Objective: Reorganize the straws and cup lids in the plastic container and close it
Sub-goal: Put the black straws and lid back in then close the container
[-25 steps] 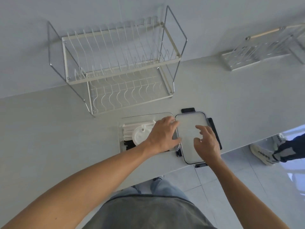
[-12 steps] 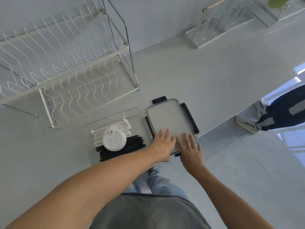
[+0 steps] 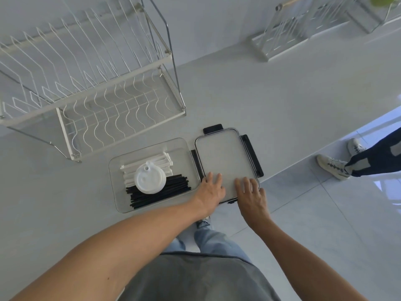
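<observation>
Clear glossy plastic container, matt white plastic cup lid, white-coated wire rack.

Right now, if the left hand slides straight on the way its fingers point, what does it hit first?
Left hand lies flat on the container lid, fingers pointing along it. Nothing stands on the lid ahead; the far black latch likely comes first.

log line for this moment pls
left hand flat on container lid | right hand flat on it | plastic container open | not closed
</observation>
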